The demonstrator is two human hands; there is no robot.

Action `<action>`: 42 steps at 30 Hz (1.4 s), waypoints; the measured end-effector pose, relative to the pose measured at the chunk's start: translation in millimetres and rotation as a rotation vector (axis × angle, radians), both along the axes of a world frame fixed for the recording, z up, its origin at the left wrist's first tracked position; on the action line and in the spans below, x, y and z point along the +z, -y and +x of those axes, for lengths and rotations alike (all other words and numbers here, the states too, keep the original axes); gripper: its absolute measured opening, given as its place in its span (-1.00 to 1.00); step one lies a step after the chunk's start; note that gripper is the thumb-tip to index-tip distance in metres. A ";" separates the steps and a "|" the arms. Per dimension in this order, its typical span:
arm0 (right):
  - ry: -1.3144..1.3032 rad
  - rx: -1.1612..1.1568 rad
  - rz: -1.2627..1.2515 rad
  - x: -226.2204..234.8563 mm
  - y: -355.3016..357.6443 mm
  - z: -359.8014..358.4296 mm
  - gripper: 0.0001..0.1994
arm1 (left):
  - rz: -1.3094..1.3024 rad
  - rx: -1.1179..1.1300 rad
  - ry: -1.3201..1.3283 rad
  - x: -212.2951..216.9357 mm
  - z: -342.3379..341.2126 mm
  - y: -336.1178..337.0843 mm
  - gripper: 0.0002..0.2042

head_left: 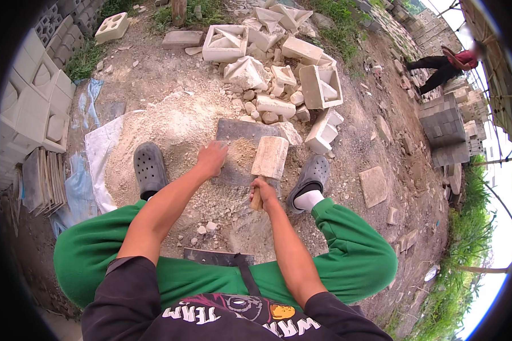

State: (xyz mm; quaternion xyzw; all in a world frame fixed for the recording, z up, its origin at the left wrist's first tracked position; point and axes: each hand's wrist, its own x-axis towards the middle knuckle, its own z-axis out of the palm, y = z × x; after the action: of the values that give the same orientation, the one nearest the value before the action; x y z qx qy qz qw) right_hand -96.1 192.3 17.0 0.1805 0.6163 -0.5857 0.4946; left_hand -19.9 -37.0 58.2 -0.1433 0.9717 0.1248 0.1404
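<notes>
My right hand (263,192) is wrapped round the short wooden handle of a thick, dust-covered mallet (270,156). Its blocky head is over the right side of a dark flat slab (242,129) on the ground between my feet. At the slab's left edge is my left hand (213,158), fingers apart and pointing down at the crumbs, with no held thing showing. Tan crushed grit (242,152) lies on the slab between the hands. A pale heap of crushed stone (170,128) spreads to the left, partly over a white sheet (103,142).
Broken pale blocks (267,74) are piled just beyond the slab. My grey clogs (149,165) flank the work spot. Moulded blocks (37,91) and thin boards (42,179) stand at left. A person (449,65) is at far right, near stacked grey blocks (442,122).
</notes>
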 end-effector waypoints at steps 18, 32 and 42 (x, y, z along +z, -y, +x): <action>0.065 0.001 -0.085 1.1 -6.8 -1.7 -0.85 | -0.030 0.223 0.313 59.7 -15.5 39.0 -0.73; 0.055 0.015 -0.083 -1.4 -5.1 -2.2 -0.86 | 0.198 0.289 -0.187 -9.0 -4.5 -21.1 -0.51; -0.170 0.027 0.186 -6.3 13.7 13.1 -0.83 | 0.108 -0.050 -0.492 -41.2 -8.2 -23.7 -0.59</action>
State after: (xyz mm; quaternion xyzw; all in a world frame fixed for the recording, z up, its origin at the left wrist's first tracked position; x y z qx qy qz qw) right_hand -83.0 178.6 10.7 0.1669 0.7099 -0.5325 0.4297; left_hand -28.1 -13.3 17.0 -0.0769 0.9718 0.2039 -0.0897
